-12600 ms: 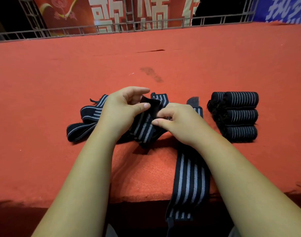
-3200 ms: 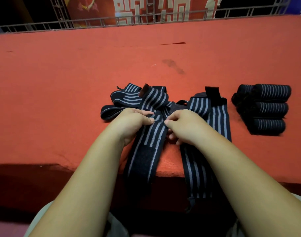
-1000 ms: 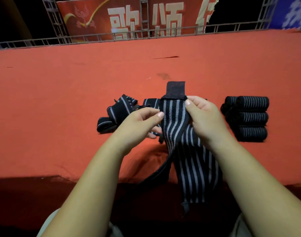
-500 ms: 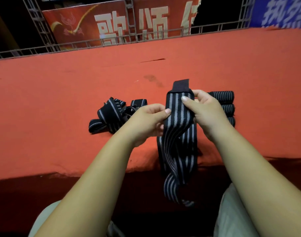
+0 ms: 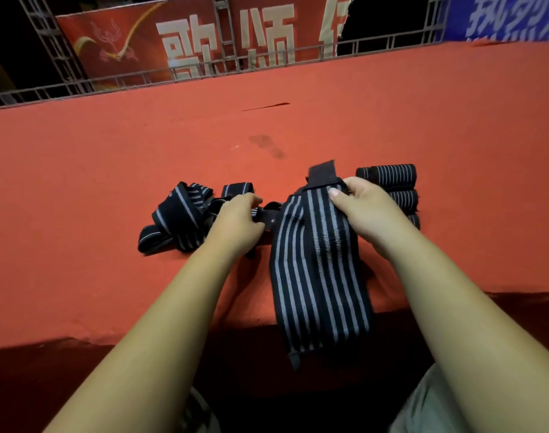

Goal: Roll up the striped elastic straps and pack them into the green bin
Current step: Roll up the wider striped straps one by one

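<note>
Straps lie along the near half of the red-covered table (image 5: 110,189). The right hand (image 5: 370,214) pinches the striped strap (image 5: 316,276) near its top. Its thumb lies across the stripes and its fingers curl behind, just below the plain black end tab (image 5: 323,175) that sticks up past them. From that grip the strap drapes toward the person and hangs over the table's near edge, with a small dark tab at its lowest corner.

The left hand (image 5: 235,223) sits just left of this strap, its fingers and thumb curled onto a dark strap end (image 5: 269,213). Whether that piece belongs to the same strap cannot be told. Left of that hand, a loose tangle of straps (image 5: 176,217) rests on the table. Rolled straps (image 5: 387,176) are stacked just behind the right hand and are partly hidden by it.

Along the table's far edge runs a metal railing (image 5: 79,85). Beyond it hangs a red banner (image 5: 188,42) with white characters, and a blue banner (image 5: 501,17) shows past the far right corner.
</note>
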`<move>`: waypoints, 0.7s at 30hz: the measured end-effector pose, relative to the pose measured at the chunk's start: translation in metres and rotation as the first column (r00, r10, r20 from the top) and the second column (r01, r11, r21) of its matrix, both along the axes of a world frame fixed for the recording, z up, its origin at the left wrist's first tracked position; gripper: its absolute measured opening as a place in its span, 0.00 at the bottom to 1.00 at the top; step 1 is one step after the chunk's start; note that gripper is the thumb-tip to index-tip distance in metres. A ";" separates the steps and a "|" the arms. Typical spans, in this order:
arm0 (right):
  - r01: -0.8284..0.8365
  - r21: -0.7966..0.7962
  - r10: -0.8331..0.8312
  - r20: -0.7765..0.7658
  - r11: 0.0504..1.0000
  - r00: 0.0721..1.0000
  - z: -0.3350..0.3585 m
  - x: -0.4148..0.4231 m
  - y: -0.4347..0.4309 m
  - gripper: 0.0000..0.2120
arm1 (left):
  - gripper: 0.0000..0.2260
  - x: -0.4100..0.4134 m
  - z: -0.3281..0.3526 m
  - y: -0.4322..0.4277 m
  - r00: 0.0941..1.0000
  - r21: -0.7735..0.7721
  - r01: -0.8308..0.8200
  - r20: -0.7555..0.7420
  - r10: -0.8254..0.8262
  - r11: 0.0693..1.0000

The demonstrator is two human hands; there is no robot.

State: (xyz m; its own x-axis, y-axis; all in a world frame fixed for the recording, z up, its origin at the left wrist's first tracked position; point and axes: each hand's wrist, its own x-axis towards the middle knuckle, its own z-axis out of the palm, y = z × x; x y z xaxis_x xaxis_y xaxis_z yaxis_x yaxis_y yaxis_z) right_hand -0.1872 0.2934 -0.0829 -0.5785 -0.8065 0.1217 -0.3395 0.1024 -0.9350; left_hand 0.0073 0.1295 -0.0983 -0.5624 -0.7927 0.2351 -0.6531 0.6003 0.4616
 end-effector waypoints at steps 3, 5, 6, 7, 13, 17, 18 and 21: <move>-0.129 0.109 0.141 -0.114 0.986 0.983 -0.010 0.001 -0.010 0.06 | 0.30 -0.016 -0.004 -0.019 0.981 -0.028 0.083 0.178 -0.076 0.996; -0.222 0.190 0.254 -0.164 0.956 0.953 -0.016 0.002 -0.015 0.07 | 0.32 -0.025 -0.002 -0.033 0.950 -0.016 0.154 0.279 -0.143 0.988; -0.258 0.222 0.297 -0.164 0.940 0.941 -0.019 0.002 -0.017 0.07 | 0.32 -0.028 0.000 -0.040 0.942 0.027 0.182 0.282 -0.182 0.983; -0.286 0.248 0.330 -0.157 0.926 0.931 -0.020 0.003 -0.019 0.06 | 0.33 -0.030 0.001 -0.048 0.941 0.094 0.197 0.260 -0.216 0.976; -0.307 0.311 0.363 -0.141 0.899 0.921 -0.029 -0.003 -0.034 0.07 | 0.26 -0.034 -0.005 -0.080 0.953 0.233 0.252 0.109 -0.282 0.939; -0.290 0.379 0.367 -0.148 0.879 0.919 -0.035 -0.009 -0.041 0.06 | 0.16 -0.039 -0.021 -0.090 0.986 0.118 0.169 -0.027 -0.167 0.979; -0.289 0.383 0.364 -0.139 0.877 0.921 -0.036 -0.010 -0.041 0.06 | 0.14 -0.039 -0.023 -0.092 0.989 0.109 0.139 -0.069 -0.132 0.984; -0.293 0.335 0.353 -0.132 0.895 0.926 -0.035 -0.010 -0.041 0.07 | 0.13 -0.036 -0.023 -0.096 0.984 0.111 0.133 -0.135 -0.117 0.985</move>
